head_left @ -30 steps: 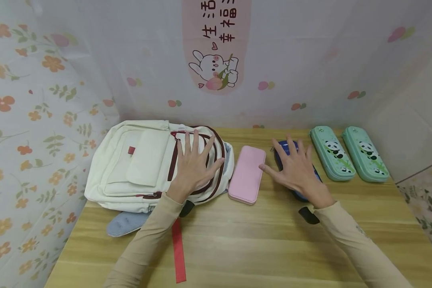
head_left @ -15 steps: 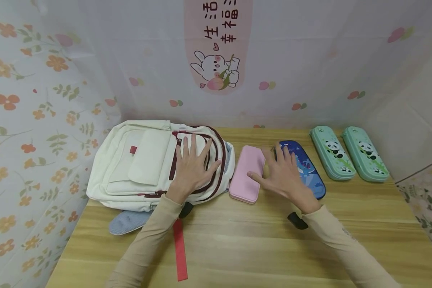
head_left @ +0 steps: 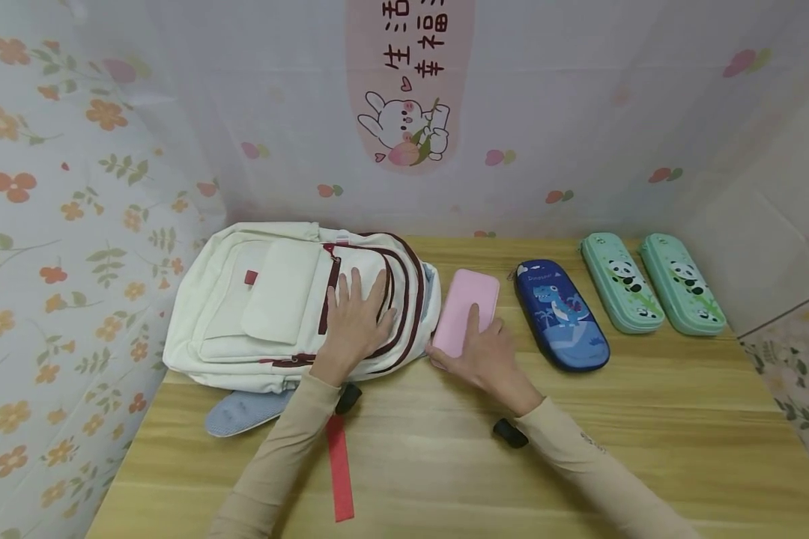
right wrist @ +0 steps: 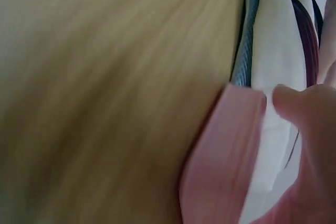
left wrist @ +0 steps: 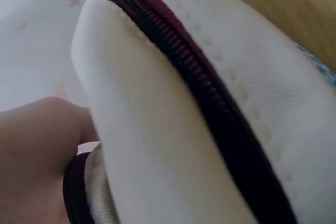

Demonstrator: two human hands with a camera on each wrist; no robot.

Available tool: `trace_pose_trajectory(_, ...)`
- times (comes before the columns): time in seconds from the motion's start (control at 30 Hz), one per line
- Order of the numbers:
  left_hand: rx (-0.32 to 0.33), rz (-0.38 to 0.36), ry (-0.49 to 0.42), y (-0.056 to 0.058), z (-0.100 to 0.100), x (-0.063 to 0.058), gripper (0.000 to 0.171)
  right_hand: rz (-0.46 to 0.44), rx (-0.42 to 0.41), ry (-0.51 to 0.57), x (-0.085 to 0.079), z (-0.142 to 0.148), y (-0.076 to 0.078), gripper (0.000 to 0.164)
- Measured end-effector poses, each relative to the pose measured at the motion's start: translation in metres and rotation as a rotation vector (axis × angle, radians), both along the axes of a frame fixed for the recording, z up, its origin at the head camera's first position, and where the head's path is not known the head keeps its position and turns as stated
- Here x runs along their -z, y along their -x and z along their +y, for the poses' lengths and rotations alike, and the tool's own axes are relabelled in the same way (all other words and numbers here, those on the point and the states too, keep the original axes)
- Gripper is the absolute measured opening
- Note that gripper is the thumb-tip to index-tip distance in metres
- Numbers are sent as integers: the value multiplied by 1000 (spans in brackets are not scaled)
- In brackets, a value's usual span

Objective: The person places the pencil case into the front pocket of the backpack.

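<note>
A pale pink hard case (head_left: pixel 477 288), its kind not clear, lies on the table right of a cream backpack (head_left: pixel 225 318). My right hand (head_left: pixel 488 363) reaches over its near end. The index finger lies along the top, the thumb is at the left edge, and the other fingers bend down at the right side. In the right wrist view a narrow gap shows between the thumb (right wrist: pixel 296 103) and the case (right wrist: pixel 223 156). Fingers spread, my left hand (head_left: pixel 353 322) rests on the backpack's front, close to a dark red zipper (left wrist: pixel 184 59).
Right of the pink case lies a blue dinosaur pencil case (head_left: pixel 562 314). Two mint green panda pencil cases (head_left: pixel 623 284) lie farther right. A red strap (head_left: pixel 339 471) hangs toward the front of the wooden table (head_left: pixel 438 464). A printed curtain (head_left: pixel 546 112) stands behind.
My right hand has moved left and down from above the blue dinosaur pencil case to the pink case, bending its fingers. My left hand has settled slightly lower on the backpack.
</note>
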State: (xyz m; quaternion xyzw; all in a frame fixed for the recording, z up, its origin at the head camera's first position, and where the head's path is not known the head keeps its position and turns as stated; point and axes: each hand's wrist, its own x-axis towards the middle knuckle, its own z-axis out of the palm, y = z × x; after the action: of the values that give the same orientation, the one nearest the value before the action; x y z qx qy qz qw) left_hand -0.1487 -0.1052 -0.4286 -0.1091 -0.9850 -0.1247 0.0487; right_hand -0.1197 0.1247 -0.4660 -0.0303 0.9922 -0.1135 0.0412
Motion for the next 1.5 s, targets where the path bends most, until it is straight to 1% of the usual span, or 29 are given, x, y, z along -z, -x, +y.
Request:
trace_pose_trajectory(0.13, -5, 120, -12, 1, -2, -1, 64, -55, 40, 13, 2, -7, 1, 130)
trace_pose_trajectory(0.2, -3, 192, -24, 1, -3, -1, 58, -78, 51, 38, 0, -8, 1, 131)
trace_pose_trajectory(0.3, 4, 299, -55, 2, -5, -3, 44, -98, 67, 84, -4, -8, 2, 127)
trace_pose_trajectory(0.4, -8, 373, -95, 1, -8, -6, 32, -81, 70, 125, -7, -5, 1, 118)
trace_pose_trajectory(0.47, -25, 385, -133, 1, -10, -9, 26, -62, 70, 144, -8, -3, 0, 108)
trace_pose_trajectory(0.53, -38, 383, -171, 0, -13, -12, 21, -48, 73, 152, -9, 0, -1, 99)
trace_pose_trajectory(0.63, -47, 384, -215, 1, -17, -17, 17, -45, 80, 131, -11, 4, -1, 92)
trace_pose_trajectory(0.7, -42, 384, -236, 2, -20, -20, 15, -45, 79, 116, -13, 8, -1, 91)
trace_pose_trajectory(0.8, -32, 383, -249, 4, -23, -22, 15, -4, 66, 110, -12, 14, 1, 83)
trace_pose_trajectory(0.87, -19, 386, -258, 5, -23, -22, 15, 37, 60, 130, -10, 18, 2, 75)
trace_pose_trajectory(0.93, -12, 387, -266, 5, -24, -24, 15, 56, 70, 158, -9, 22, 4, 70)
trace_pose_trajectory(1.0, -10, 390, -281, 5, -25, -26, 15, 64, 89, 181, -11, 27, 6, 69)
trace_pose_trajectory(1.1, -15, 383, -305, 5, -29, -32, 15, 66, 106, 214, -17, 34, 7, 70)
trace_pose_trajectory(1.13, -15, 381, -312, 6, -30, -34, 15, 83, 105, 218, -19, 36, 7, 69)
trace_pose_trajectory(1.33, -8, 401, -344, 7, -39, -43, 15, 172, 54, 256, -31, 39, 10, 65)
trace_pose_trajectory(1.5, 2, 445, -373, 7, -44, -46, 16, 167, 17, 304, -44, 33, 12, 67)
